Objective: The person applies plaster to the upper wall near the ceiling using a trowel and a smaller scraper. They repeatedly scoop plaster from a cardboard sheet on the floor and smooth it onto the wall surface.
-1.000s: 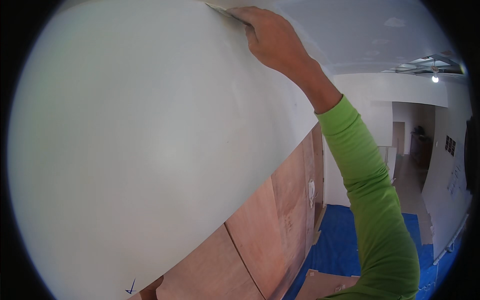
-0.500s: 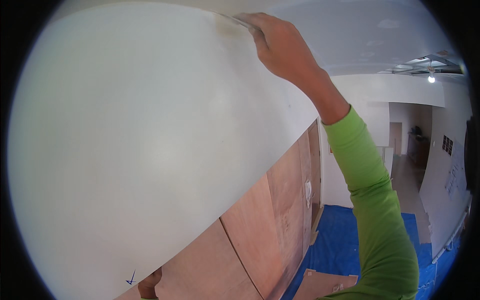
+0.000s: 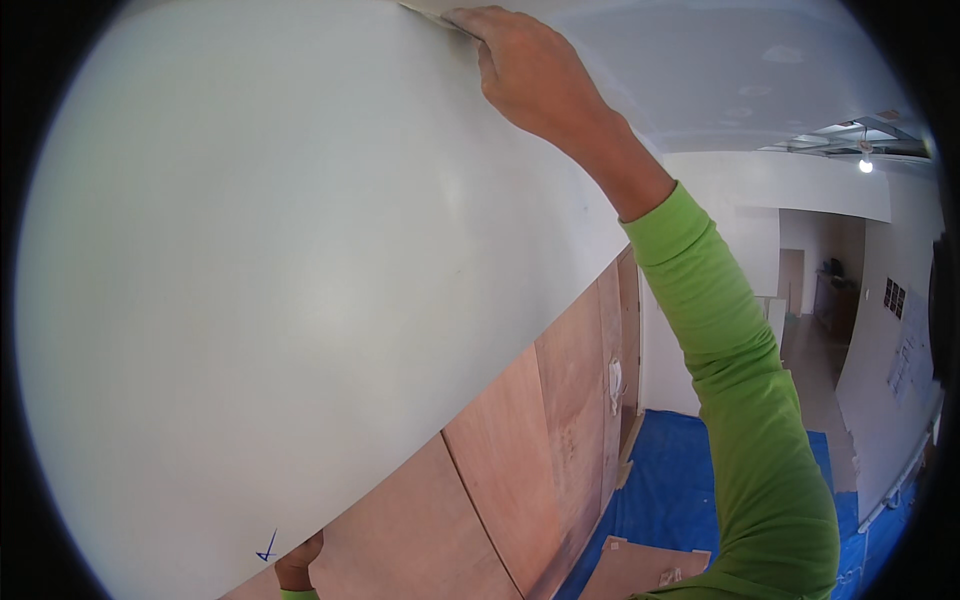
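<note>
My right hand (image 3: 535, 75) is raised at the top, closed on a thin putty knife (image 3: 428, 14) held against the top of the white panel (image 3: 300, 250), where it meets the ceiling. Low in the picture, my left hand (image 3: 298, 555) shows partly beneath the panel's lower edge, beside a small blue pen mark (image 3: 267, 550). Its fingers are mostly hidden behind that edge.
Plywood boards (image 3: 490, 420) line the wall below. Blue sheeting (image 3: 660, 460) with a loose board (image 3: 630, 575) covers the floor. A hallway (image 3: 805, 300) opens at right rear. A lit bulb (image 3: 866, 165) hangs from the partly open ceiling (image 3: 750, 70).
My right hand and knife dipped down and rightward half a second ago, and are now higher and further left again. More of my left hand shows than one second ago.
</note>
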### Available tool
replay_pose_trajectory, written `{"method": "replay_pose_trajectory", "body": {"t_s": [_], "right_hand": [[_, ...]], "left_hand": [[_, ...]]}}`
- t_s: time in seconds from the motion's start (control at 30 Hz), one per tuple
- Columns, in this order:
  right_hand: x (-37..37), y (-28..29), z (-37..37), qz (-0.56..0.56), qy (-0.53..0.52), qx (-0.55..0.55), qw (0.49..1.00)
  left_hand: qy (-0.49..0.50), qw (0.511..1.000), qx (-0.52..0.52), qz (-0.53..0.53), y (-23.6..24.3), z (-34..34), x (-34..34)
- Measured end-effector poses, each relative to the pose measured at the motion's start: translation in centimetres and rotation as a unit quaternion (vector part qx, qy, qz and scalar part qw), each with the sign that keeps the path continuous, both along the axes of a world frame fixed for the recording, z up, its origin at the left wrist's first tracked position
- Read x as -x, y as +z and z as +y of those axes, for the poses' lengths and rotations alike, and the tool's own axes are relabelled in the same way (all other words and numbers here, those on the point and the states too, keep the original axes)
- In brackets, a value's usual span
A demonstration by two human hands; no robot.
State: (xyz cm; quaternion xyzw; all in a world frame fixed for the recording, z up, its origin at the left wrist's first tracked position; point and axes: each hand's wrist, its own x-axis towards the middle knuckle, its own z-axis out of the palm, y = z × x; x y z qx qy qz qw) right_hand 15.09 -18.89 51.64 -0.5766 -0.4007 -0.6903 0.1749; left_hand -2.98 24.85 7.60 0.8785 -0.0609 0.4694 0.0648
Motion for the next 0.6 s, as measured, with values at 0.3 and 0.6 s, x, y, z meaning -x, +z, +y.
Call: {"method": "replay_pose_trajectory", "body": {"t_s": [0.3,0.6], "right_hand": [[-1.9,-0.4,0.2,-0.032,0.033,0.0,0.999],[1.1,-2.4,-3.2,-0.022,0.031,0.026,0.999]], "left_hand": [[0.026,0.999,-0.033,-0.013,1.3,-0.2,0.0],[-0.017,1.0,-0.003,-0.016,1.6,-0.8,1.2]]}}
